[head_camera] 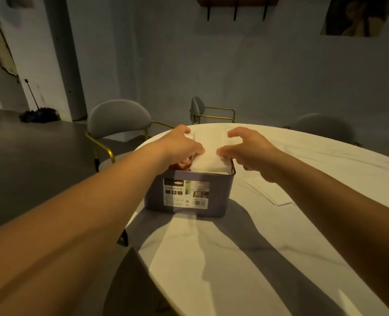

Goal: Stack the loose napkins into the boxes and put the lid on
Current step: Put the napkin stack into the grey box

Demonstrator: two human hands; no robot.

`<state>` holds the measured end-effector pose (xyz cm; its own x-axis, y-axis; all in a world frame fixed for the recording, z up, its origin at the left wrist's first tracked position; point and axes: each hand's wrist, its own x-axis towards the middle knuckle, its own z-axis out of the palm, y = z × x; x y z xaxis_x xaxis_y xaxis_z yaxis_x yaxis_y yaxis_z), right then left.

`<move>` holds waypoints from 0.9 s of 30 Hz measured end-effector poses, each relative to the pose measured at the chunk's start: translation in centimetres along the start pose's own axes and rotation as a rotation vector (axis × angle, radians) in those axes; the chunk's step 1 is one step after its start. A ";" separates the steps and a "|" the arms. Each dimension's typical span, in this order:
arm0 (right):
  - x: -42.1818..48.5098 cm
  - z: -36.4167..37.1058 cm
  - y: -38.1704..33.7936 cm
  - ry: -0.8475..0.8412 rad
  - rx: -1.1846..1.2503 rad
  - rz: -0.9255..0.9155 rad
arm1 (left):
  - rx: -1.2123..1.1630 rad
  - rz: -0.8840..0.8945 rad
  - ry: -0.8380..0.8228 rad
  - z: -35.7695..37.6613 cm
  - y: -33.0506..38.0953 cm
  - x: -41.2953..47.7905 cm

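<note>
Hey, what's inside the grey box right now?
White napkins, held between the left hand and the right hand, stick up out of the grey box. Its walls hide their lower part and the bottom.

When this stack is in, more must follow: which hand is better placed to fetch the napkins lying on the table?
Likely the right hand: both grip the stack, but the loose napkins lie right of the box, near the right wrist; the left hand would cross over.

One head-worn wide-angle view looks forward and down over the round table [280, 224], close in
</note>
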<state>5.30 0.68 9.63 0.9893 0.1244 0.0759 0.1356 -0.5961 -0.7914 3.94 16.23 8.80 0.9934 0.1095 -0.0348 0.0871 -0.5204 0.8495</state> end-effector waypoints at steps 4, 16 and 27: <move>0.4 -0.7 -0.5 -0.128 -0.212 0.013 | 0.119 -0.032 -0.095 -0.6 0.4 0.1; 1.7 -4.4 -4.2 -0.122 -0.806 -0.215 | 0.704 0.318 -0.146 -2.5 3.4 0.4; 2.4 -2.0 -1.5 -0.346 -1.063 -0.384 | 0.896 0.368 -0.241 0.0 1.8 1.9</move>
<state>7.55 0.31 12.17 0.8293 0.5500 -0.0987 0.5587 -0.8134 0.1617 5.98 15.53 10.27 0.9499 -0.3099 -0.0399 -0.3033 -0.9452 0.1212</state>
